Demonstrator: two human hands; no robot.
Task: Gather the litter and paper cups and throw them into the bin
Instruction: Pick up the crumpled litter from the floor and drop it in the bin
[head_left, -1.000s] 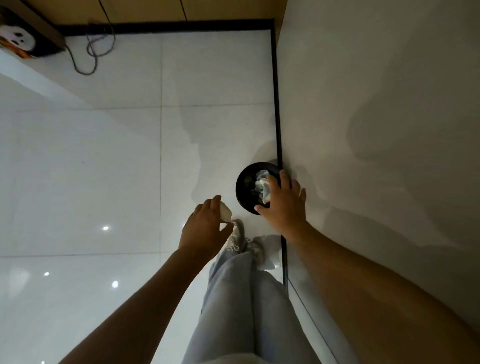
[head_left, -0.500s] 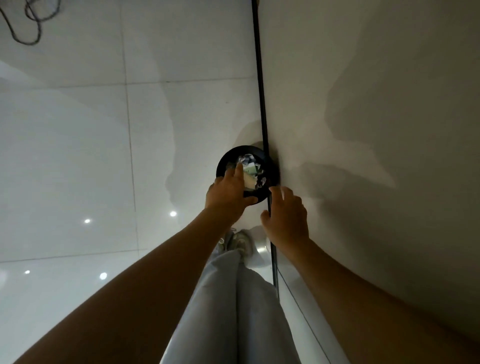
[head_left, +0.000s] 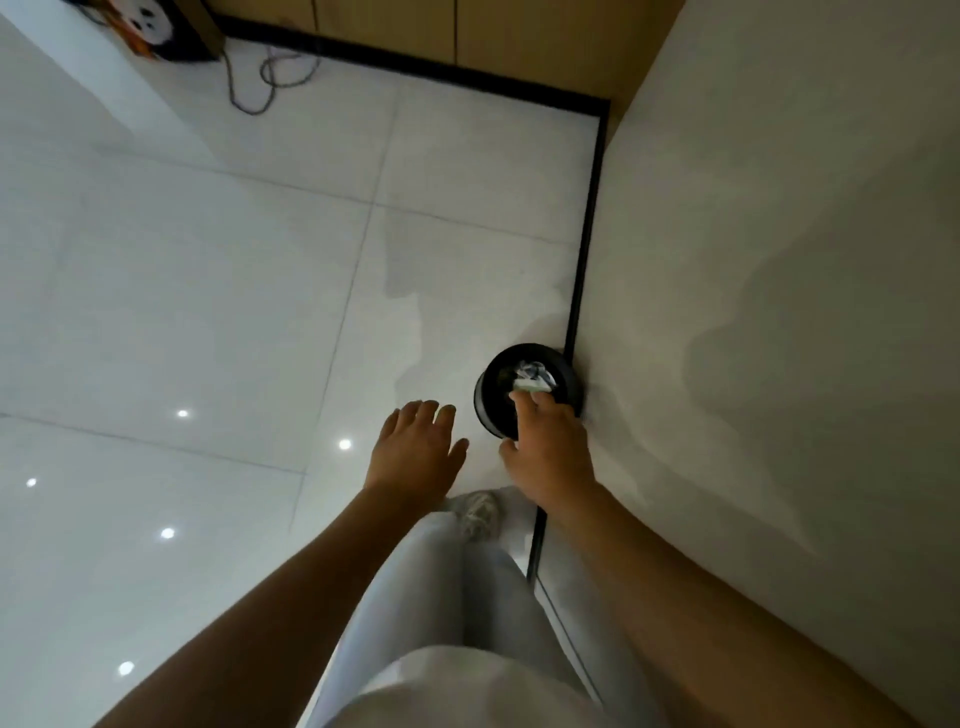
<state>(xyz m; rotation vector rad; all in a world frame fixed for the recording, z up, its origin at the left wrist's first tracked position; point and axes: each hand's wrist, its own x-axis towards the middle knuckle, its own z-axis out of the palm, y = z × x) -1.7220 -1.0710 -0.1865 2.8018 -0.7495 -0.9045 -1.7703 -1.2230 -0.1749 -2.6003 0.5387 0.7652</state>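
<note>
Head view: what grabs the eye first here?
The round black bin on the white floor, hard against the dark strip at the foot of the wall, with crumpled litter showing in its mouth. The right hand is over its near rim, fingers reaching to the litter; whether it grips any is unclear. The left hand hangs open and empty beside it.
</note>
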